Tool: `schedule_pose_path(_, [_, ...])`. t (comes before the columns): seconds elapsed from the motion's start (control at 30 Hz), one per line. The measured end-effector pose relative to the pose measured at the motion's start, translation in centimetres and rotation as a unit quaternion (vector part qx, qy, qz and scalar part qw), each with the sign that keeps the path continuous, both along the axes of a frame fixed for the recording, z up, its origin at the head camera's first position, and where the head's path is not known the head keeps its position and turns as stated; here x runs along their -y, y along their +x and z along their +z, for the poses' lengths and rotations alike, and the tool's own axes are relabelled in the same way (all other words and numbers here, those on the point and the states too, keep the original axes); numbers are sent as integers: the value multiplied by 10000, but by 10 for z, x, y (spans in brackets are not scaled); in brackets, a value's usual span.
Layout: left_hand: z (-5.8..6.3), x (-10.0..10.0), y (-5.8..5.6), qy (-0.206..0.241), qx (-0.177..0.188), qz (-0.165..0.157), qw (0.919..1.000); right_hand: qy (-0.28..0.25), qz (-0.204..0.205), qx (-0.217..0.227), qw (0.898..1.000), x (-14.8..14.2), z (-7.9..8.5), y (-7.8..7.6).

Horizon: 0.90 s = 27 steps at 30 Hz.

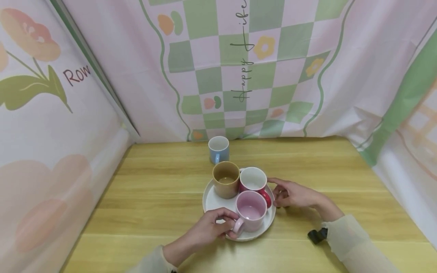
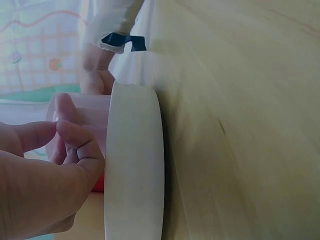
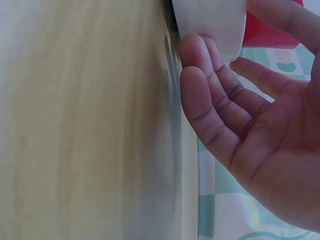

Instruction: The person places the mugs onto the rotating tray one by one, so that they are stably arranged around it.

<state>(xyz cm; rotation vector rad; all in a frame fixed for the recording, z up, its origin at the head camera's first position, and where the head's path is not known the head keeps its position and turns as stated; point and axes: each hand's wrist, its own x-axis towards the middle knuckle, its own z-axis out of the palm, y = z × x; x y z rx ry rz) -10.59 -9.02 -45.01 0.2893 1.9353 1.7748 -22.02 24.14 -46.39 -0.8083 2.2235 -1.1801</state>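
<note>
A round white plate [image 1: 209, 204] carries three mugs: a tan one [image 1: 226, 182], a red one [image 1: 253, 179] with a white inside, and a pink one [image 1: 252, 212] nearest me. My left hand [image 1: 216, 226] pinches the pink mug's handle between thumb and fingers. In the left wrist view that hand [image 2: 50, 172] partly covers the pink mug, beside the plate's thick side [image 2: 134, 160]. My right hand [image 1: 293, 194] is at the plate's right edge, its index finger reaching to the red mug's side. The right wrist view shows its fingers [image 3: 196, 92] loosely bent against the plate.
Behind the plate a light blue mug [image 1: 219, 151] stands on the wooden table [image 1: 153, 201]. Printed cloth [image 1: 239, 76] hangs along the table's back, with more cloth at both sides. A black strap-like piece [image 1: 317, 236] is by the right sleeve.
</note>
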Motion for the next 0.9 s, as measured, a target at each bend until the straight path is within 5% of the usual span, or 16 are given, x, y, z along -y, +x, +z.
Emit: schedule_pose_path(0.9, [1, -5, 3, 511, 260, -12, 9984, -81, 45, 11, 10000, 0, -1, 0])
